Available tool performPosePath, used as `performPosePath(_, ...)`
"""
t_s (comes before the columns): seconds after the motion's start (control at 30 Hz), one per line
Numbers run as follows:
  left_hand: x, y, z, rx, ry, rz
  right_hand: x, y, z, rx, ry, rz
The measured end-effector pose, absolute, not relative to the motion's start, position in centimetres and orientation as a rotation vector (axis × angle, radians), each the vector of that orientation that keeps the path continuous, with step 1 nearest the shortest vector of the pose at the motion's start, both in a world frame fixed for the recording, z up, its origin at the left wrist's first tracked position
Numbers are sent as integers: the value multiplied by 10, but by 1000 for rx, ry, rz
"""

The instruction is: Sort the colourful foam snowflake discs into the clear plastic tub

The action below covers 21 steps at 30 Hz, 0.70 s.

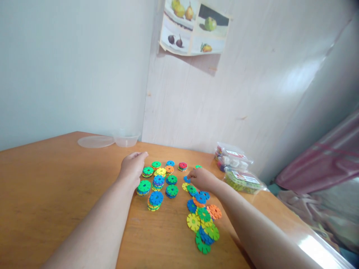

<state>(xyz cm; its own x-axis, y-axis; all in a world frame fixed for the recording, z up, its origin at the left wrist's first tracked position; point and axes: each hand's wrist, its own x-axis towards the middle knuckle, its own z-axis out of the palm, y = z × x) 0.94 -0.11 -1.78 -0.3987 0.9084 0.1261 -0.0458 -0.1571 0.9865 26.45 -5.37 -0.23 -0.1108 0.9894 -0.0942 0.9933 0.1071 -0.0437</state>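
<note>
Notched plastic discs in several colours are on the wooden table, many in short stacks. My left hand [131, 168] is beside the stacks' left edge, next to a green-topped stack [147, 172] and a nearer green-topped stack [144, 186]. Its fingers are apart, partly turned from view, and nothing shows in them. With bent fingers together, my right hand [204, 179] pinches at a blue disc [186, 179]; whether the disc is off the table is unclear. A yellow disc [185, 186] lies just below it. Nearer me spreads a loose pile of overlapping discs [204, 214].
A clear round lid [95, 141] and a clear plastic bowl [126, 140] are at the back left. Clear boxes [232, 160] and a green-filled box [244, 181] stand at the right edge. Fruit pictures [195, 28] hang on the wall.
</note>
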Motion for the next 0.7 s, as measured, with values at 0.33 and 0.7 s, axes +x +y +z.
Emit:
performPosePath(0.33, 9, 1, -22, 1065, 1349, 1659, 272, -61, -2, 2043, 2256, -387)
performPosePath(0.7, 10, -2, -18, 1049, 1361, 1654, 264, -42, -1, 2173, 2292, -94)
